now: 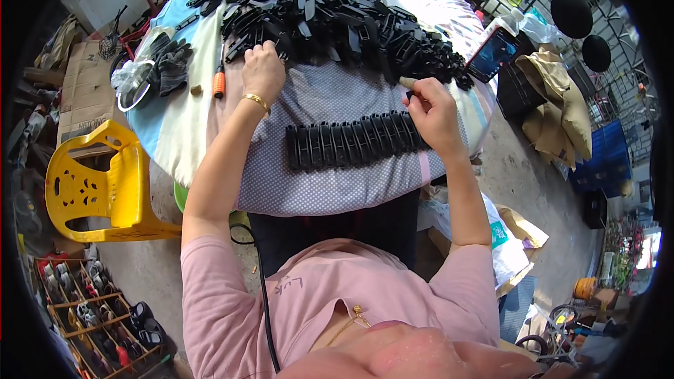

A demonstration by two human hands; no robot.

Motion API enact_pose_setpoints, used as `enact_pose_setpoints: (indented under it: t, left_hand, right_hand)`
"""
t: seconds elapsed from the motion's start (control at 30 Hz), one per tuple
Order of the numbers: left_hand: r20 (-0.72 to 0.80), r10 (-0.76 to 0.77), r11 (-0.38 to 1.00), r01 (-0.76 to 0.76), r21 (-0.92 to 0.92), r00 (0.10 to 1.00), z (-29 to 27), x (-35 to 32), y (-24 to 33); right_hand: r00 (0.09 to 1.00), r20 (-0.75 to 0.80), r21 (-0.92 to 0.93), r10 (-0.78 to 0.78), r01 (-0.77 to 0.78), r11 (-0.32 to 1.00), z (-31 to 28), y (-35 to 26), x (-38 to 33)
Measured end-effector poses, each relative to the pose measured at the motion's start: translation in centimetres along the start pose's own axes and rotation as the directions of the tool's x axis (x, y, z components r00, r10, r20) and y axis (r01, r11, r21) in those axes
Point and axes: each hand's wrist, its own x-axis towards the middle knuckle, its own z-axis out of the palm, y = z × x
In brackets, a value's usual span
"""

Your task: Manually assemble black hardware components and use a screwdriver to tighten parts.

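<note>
A large heap of black plastic pieces, long and clip-like, covers the far half of the cloth-covered table. At the heap's near left edge is my left hand, its fingers curled down among the pieces; what they grip is hidden. My right hand is above the right end of a neat row of black plastic pieces lined up side by side on the dotted cloth. Its thumb and fingers pinch a small dark part, apparently one such black plastic piece. A pale covering sits on one of its fingertips.
Left of my left hand lie an orange-handled screwdriver and dark gloves. A phone stands tilted at the table's right edge. A yellow plastic chair is at the left, and brown sacks are at the right.
</note>
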Motion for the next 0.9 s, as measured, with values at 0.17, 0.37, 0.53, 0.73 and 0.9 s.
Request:
enact_pose_setpoints:
  t: [0.17,0.37,0.53,0.73,0.9]
  left_hand:
    - [-0.068,0.007,0.986,-0.018,-0.168,0.998,-0.3,0.0,0.5]
    - [0.119,-0.043,0.841,0.101,-0.531,0.992,-6.9,-1.1,2.7]
    - [0.552,0.413,-0.383,0.688,-0.616,0.724,-6.5,-3.0,4.6]
    - [0.487,0.526,-0.37,0.704,-0.607,0.697,-6.9,-4.7,5.9]
    - [0.481,0.489,-0.079,0.586,-0.806,0.728,-7.2,-4.8,6.1]
  right_hand:
    - [1.0,-0.002,0.115,0.018,-0.018,0.993,0.7,-0.4,-0.7]
    - [0.998,-0.066,0.259,0.017,0.001,0.966,1.6,-1.3,-0.1]
    - [0.993,-0.108,0.341,0.044,-0.004,0.94,2.6,-3.1,0.6]
    - [0.963,-0.244,0.141,-0.118,0.156,0.978,3.6,-4.7,1.8]
    - [0.955,-0.211,0.058,-0.208,0.224,0.973,3.8,-5.4,2.0]
